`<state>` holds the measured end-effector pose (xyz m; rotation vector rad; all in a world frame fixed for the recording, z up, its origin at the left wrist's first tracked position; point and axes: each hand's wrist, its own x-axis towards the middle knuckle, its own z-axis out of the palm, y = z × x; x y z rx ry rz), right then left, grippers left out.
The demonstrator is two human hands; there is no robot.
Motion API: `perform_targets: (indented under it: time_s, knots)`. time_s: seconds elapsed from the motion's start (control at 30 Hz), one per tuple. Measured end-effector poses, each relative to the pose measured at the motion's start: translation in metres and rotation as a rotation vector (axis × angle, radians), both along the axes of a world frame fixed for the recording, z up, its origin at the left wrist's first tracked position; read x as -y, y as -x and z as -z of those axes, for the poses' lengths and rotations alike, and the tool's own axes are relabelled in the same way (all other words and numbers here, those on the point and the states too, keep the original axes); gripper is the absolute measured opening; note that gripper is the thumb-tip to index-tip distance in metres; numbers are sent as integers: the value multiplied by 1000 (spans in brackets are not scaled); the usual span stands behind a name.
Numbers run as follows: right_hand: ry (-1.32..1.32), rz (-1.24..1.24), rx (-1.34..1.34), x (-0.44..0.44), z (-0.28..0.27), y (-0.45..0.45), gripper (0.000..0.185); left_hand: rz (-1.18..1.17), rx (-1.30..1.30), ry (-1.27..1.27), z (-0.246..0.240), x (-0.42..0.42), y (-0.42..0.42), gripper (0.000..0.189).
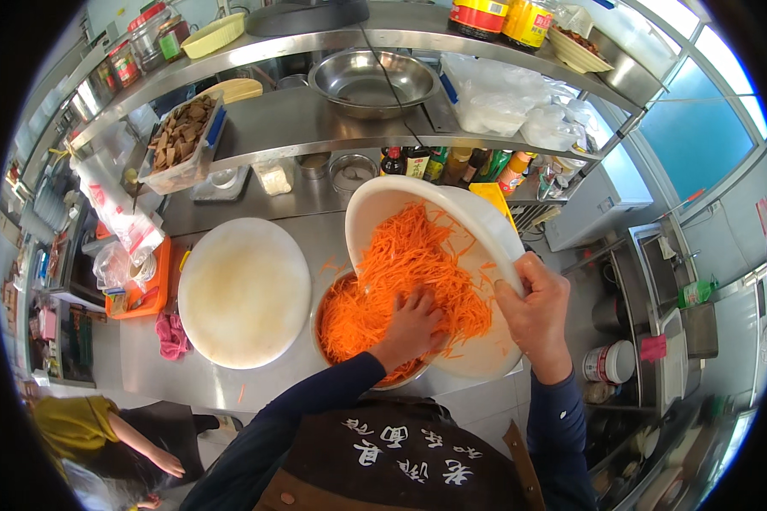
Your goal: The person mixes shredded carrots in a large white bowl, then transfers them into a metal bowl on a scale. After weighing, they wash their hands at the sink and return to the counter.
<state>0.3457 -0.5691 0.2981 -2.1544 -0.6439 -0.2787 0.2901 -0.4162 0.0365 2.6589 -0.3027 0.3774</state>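
Note:
My right hand (537, 310) grips the rim of a large white plastic basin (486, 255), which is tilted over a round metal bowl (317, 332). My left hand (414, 327) lies with spread fingers on the shredded carrot (422, 249) at the basin's lower side. A heap of the same shreds fills the metal bowl, and some shreds cling to the basin's inner wall. Whether the left fingers hold any shreds cannot be told. To the left of the bowl is a round white cutting board (244, 294), flat on the steel worktop.
Steel shelves (262, 121) above the worktop hold a metal basin (374, 80) and a plastic box of brown slices (182, 137). Bottles (454, 165) stand behind the white basin. An orange tray (156, 297) and pink cloth (171, 335) lie left. A co-worker (108, 434) is at lower left.

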Motion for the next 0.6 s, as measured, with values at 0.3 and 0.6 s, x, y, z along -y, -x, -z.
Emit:
perform_targets:
  time_s: [0.3, 0.6]
  knots:
    - [-57, 40, -113, 8, -11, 2, 16, -159, 13, 125, 21, -47, 61, 45]
    - [-24, 16, -134, 18, 0, -1, 21, -145, 10, -37, -55, -76, -6, 53]
